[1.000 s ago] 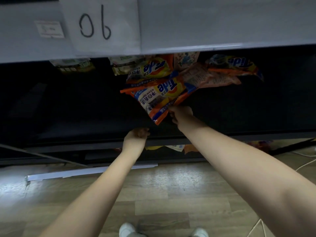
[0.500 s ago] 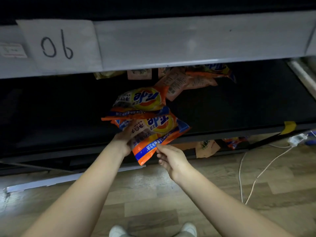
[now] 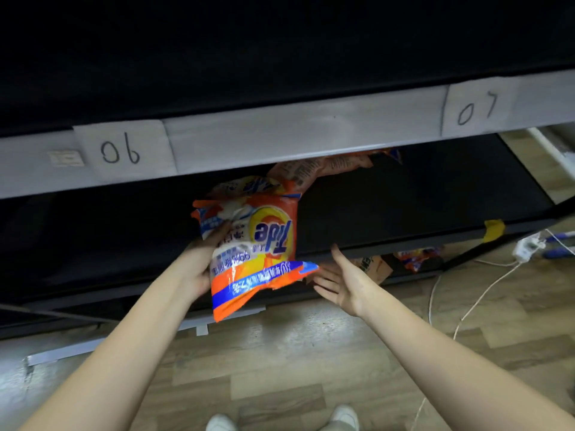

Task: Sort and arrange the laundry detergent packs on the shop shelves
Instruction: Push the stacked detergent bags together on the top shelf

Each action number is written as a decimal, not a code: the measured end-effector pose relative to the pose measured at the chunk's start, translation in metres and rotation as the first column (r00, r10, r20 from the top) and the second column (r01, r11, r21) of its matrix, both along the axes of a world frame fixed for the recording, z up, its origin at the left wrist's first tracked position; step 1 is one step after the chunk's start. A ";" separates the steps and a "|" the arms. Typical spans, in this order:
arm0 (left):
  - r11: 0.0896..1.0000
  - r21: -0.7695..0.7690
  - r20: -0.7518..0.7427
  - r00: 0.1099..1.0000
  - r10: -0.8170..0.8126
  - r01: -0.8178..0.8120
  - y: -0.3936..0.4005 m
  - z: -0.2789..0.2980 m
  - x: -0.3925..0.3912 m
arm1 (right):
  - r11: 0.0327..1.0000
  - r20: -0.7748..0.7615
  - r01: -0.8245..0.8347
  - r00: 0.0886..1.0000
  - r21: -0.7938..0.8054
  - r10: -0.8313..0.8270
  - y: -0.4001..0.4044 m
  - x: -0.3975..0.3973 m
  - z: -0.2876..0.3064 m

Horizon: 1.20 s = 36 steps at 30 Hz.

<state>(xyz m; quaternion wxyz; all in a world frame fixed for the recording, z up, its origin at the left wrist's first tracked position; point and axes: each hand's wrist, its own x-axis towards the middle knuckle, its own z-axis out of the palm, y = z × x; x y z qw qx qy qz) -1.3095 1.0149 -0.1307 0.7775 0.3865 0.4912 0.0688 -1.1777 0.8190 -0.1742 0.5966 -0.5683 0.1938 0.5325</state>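
An orange Tide pack (image 3: pixel 253 253) is gripped along its left side by the left hand (image 3: pixel 199 262), held upside down just in front of the dark shelf (image 3: pixel 420 213). The right hand (image 3: pixel 343 283) is spread, palm up, empty, right by the pack's lower corner. More packs (image 3: pixel 323 168) are lying further back on that shelf.

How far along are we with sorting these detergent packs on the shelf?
Early, by the look of it. Nothing looks neatly arranged yet. In hand: the left hand grips an orange Tide pack at the shelf front; the right hand is open beside it. Left: loose packs piled at the back under the 06 label, and more packs below the shelf.
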 end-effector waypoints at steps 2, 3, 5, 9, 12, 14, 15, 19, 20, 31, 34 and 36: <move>0.993 -0.098 0.065 0.996 -0.058 0.064 -0.017 0.012 -0.011 | 0.992 -0.006 -0.106 0.994 0.061 0.106 -0.012 -0.001 -0.002; 0.984 -0.130 0.094 0.989 -0.111 0.122 -0.027 0.017 -0.015 | 0.983 -0.027 -0.140 0.989 0.115 0.144 -0.018 -0.003 -0.002; 0.970 -0.141 0.098 0.978 -0.186 0.199 -0.045 0.019 -0.021 | 0.956 -0.118 -0.142 0.977 0.257 0.177 -0.029 -0.010 0.003; 0.933 -0.077 0.015 0.936 -0.352 0.352 -0.080 0.013 -0.034 | 0.925 -0.148 -0.197 0.956 0.324 0.255 -0.064 -0.027 0.012; 0.862 -0.033 -0.051 0.861 -0.507 0.506 -0.094 0.013 -0.047 | 0.953 -0.058 -0.216 0.971 0.211 0.233 -0.097 -0.041 0.017; 0.819 -0.034 -0.061 0.816 -0.574 0.573 -0.101 0.019 -0.058 | 0.969 -0.027 -0.190 0.980 0.155 0.197 -0.112 -0.054 0.032; 0.811 -0.040 -0.053 0.810 -0.585 0.583 -0.104 0.025 -0.062 | 0.974 -0.011 -0.173 0.984 0.145 0.176 -0.119 -0.060 0.042; 0.781 0.019 -0.015 0.781 -0.624 0.624 -0.109 0.066 -0.067 | 0.975 0.091 -0.094 0.993 0.200 0.077 -0.134 -0.082 0.092; 0.773 0.040 0.003 0.774 -0.634 0.633 -0.109 0.082 -0.066 | 0.973 0.126 -0.083 0.990 0.213 0.056 -0.137 -0.086 0.109; 0.636 0.525 0.188 0.652 -0.735 0.566 -0.111 0.308 -0.069 | 0.921 0.587 -0.055 0.785 0.385 -0.198 -0.149 -0.109 0.334; 0.616 0.628 0.229 0.644 -0.730 0.475 -0.107 0.362 -0.086 | 0.899 0.678 -0.093 0.690 0.429 -0.252 -0.142 -0.121 0.388; 0.615 0.664 0.263 0.638 -0.724 0.425 -0.100 0.398 -0.100 | 0.872 0.725 -0.143 0.625 0.469 -0.288 -0.132 -0.132 0.424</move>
